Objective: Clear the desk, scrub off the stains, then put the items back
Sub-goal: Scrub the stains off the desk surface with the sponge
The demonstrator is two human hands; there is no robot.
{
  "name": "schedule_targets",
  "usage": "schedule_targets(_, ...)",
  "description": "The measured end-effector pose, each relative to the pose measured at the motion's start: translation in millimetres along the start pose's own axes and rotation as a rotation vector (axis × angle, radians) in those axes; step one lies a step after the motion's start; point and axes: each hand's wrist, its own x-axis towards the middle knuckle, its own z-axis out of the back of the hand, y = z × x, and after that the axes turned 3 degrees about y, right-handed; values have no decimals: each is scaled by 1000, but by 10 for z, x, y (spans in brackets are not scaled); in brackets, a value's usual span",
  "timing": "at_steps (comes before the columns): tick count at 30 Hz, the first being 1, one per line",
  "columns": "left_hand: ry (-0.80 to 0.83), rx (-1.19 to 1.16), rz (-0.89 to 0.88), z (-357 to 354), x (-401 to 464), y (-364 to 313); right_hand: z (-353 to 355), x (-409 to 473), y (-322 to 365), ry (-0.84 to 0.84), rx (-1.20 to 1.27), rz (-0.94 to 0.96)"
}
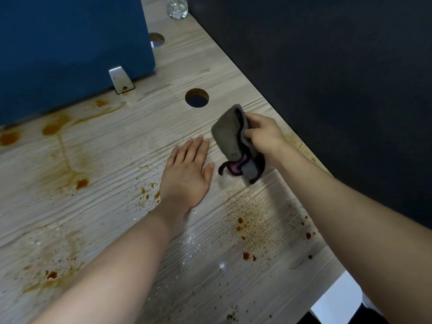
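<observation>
We are judging this to be the scrubbing step: the pale wood-grain desk [98, 160] is lying mostly bare, yet orange-brown stains [56, 127] are showing by the blue partition panel [70, 47] and rusty specks [245, 230] are spreading toward the near edge. Our right hand [264, 134] is gripping the folded grey cloth with a purple patch [236, 143], fingers curled round its edge, holding it just above the desk beside 1 round cable hole [197, 98]. Our left hand [187, 174] is lying flat, fingers straight, pressing the surface and holding nothing. Next, we are probably needing to lower the cloth onto the nearest specks and rub firmly. A clear glass object [177, 7] is sitting at the far end.
</observation>
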Motion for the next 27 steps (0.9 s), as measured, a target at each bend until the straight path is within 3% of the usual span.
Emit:
schedule_targets(2, 3, -5, -2, -7, 7, -3, 130, 24, -63, -233, -371, 69)
schedule_targets(4, -6, -5, -4, -6, 3, 1, 110, -47, -102, -277, -635, 177)
schedule_targets(7, -19, -5, -8, -9, -7, 4, -107, -137, -278, 32, -984, 290)
schedule_targets(9, -23, -6, -10, -9, -13, 0, -109, -80, -425, 127, -1133, 268)
schedule_targets(16, -23, -17, -15, -20, -8, 11, -143, 340, -314, 11, -1098, 119)
schedule_targets(22, -26, -7, -14, -21, 5, 5, -361, 183, -359, 157, -1134, 374)
schedule_targets(27, -17, -3, -24, -33, 7, 23, 176, 531, -357, -8, -1112, 110)
